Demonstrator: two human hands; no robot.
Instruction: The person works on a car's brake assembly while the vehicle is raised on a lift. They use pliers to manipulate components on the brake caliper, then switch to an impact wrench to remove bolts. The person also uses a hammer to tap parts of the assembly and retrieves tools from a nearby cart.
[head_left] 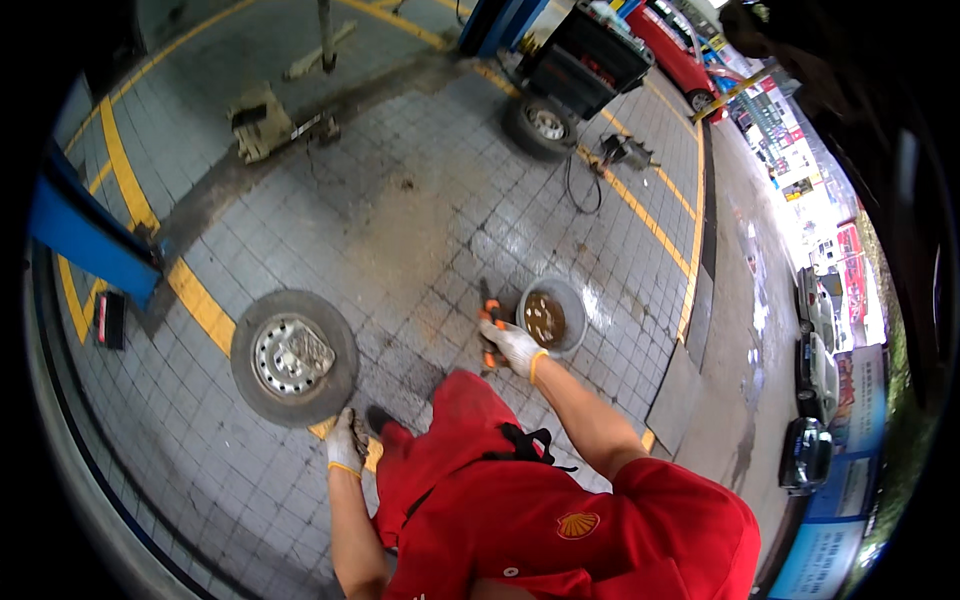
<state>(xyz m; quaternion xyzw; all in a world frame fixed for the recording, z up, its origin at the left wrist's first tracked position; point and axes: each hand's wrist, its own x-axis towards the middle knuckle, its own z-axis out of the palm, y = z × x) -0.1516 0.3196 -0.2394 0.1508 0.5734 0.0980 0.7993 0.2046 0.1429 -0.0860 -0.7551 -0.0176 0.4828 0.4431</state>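
Note:
My right hand (518, 345), in a white knit glove with a yellow cuff, is closed round orange-handled pliers (489, 308) whose dark jaws point away from me. Just right of it stands a grey bucket (572, 345) holding murky brown liquid. My left hand (346, 440), in a similar glove with soiled fingers, hangs low at the near edge of a wheel. Its fingers look loosely apart and nothing shows in them. That wheel, a black tyre (250, 385) on a silver steel rim, lies flat on the floor. A crumpled greyish piece (308, 352) rests on the rim.
Another wheel (540, 128) lies beside a black tool cart (585, 60) at the back. A small machine (627, 152) with a looped cable is near it. Blue lift posts (95, 235) stand left and back. Parked cars (806, 455) line the far right.

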